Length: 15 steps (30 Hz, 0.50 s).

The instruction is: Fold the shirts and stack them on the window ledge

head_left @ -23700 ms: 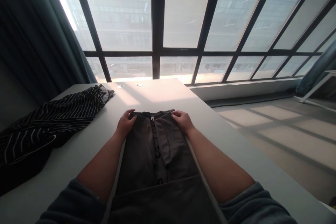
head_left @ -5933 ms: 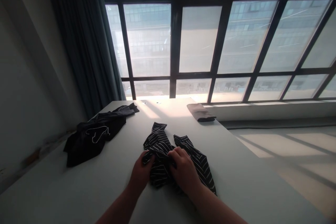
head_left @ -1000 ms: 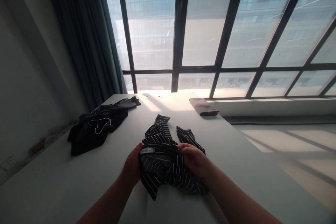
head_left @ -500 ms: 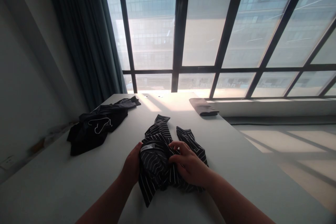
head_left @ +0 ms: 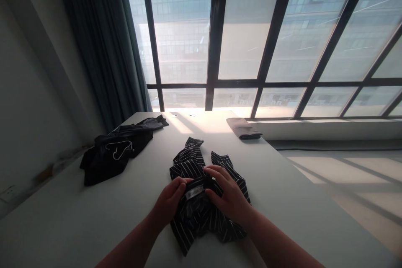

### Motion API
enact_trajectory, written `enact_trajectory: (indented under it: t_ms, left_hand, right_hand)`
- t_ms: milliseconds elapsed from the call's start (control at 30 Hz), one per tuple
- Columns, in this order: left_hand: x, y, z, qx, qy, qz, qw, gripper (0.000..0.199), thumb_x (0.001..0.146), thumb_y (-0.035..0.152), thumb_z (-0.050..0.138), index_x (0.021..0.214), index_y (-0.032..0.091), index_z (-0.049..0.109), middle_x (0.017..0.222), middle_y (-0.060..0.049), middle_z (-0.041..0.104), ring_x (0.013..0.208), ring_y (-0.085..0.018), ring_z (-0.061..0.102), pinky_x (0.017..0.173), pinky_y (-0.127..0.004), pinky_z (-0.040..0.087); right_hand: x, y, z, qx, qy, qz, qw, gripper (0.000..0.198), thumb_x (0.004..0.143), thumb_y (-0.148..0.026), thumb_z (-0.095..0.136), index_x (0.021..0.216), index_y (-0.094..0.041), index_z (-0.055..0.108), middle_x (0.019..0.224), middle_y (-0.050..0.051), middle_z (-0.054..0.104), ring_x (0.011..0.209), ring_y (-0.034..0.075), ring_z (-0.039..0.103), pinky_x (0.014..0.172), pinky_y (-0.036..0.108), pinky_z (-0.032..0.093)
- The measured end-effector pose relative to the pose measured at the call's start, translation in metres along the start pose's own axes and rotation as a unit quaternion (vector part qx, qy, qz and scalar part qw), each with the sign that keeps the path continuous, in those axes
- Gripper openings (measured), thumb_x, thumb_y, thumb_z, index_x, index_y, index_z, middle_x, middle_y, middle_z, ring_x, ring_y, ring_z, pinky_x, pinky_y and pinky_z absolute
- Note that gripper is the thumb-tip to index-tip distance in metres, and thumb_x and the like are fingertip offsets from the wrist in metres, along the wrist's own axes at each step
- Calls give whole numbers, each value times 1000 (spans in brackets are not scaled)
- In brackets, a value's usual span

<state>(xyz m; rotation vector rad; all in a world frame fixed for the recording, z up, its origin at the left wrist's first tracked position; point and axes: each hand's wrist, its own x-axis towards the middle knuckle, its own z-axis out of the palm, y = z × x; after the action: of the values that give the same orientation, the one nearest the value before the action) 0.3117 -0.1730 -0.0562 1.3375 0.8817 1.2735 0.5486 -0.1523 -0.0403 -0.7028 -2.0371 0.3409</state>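
Table (head_left: 282, 205): bears all the clothes | striped garment (head_left: 201, 217): crumpled mid-table, near side | dark clothes (head_left: 108, 165): heaped along left edge | right hand (head_left: 230, 197): thumb and fingers parted at the band, grip unclear | left hand (head_left: 171, 201): pinching band | grey cloth (head_left: 243, 128): folded, far right | label (head_left: 194, 192): between hands

The far window (head_left: 245, 37) is letting sunlight (head_left: 180, 124) onto the tabletop (head_left: 282, 188) and right floor (head_left: 339, 167); a dark curtain (head_left: 100, 42) is hanging left.

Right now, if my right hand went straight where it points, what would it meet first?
Your right hand would probably meet the white-striped black cloth garment just ahead, though depth is unclear and they may already touch.
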Motion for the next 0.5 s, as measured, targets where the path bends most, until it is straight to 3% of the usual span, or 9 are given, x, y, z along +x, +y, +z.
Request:
enact_trajectory:
  t_ms: [67, 100, 200, 233, 300, 400, 500]
  left_hand:
    - [-1, 0, 3, 58, -22, 54, 997, 41, 94, 59, 67, 85, 20, 70, 109, -11, 70, 98, -25, 62, 89, -34, 50]
    - [-1, 0, 5, 85, -22, 82, 993, 40, 95, 57, 66, 82, 20, 69, 105, -11, 69, 97, -25, 62, 89, -33, 49]
    - [-1, -1, 5, 150, -17, 121, 981, 31, 94, 48, 69, 80, 21, 68, 95, -9, 65, 91, -24, 59, 86, -33, 48]
    - [-1, -1, 5, 171, -15, 123, 977, 24, 91, 44, 72, 82, 22, 70, 96, -9, 66, 91, -24, 59, 86, -33, 48]
    - [-2, -1, 4, 216, -8, 121, 969, 14, 85, 35, 78, 92, 23, 73, 100, -9, 69, 91, -24, 60, 87, -34, 47]
    - [-4, -2, 2, 250, -7, 95, 963, 23, 82, 32, 79, 104, 25, 75, 99, -7, 72, 88, -25, 62, 83, -33, 47]
    - [-5, -4, 2, 219, -14, 66, 973, 33, 85, 42, 78, 113, 25, 75, 102, -8, 75, 94, -27, 66, 84, -32, 48]
  right_hand:
    - [0, -4, 5, 3, -33, 5, 999, 59, 95, -33, 71, 150, -26, 52, 139, 14, 61, 128, 29, 57, 108, 45, 48]
    - [-1, -5, 8, 8, -46, 14, 999, 52, 95, -34, 71, 144, -25, 58, 130, 13, 67, 120, 29, 61, 103, 44, 50]
    - [0, -3, 14, 35, -57, 73, 995, 16, 97, -30, 64, 107, -22, 73, 94, 7, 72, 88, 22, 65, 83, 36, 50]
    - [0, -1, 14, 49, -50, 103, 992, 14, 98, -30, 62, 96, -21, 73, 87, 5, 70, 81, 20, 63, 78, 34, 48]
    - [1, 4, 14, 95, -25, 181, 979, 23, 97, -36, 61, 83, -20, 69, 78, 3, 66, 73, 18, 58, 71, 31, 44]
    - [3, 11, 10, 194, 16, 289, 937, 39, 94, -53, 64, 75, -19, 62, 69, 0, 57, 67, 16, 50, 64, 29, 40]
    - [5, 11, 8, 258, 7, 305, 917, 47, 90, -63, 66, 78, -18, 62, 71, 0, 55, 68, 15, 48, 64, 28, 40]
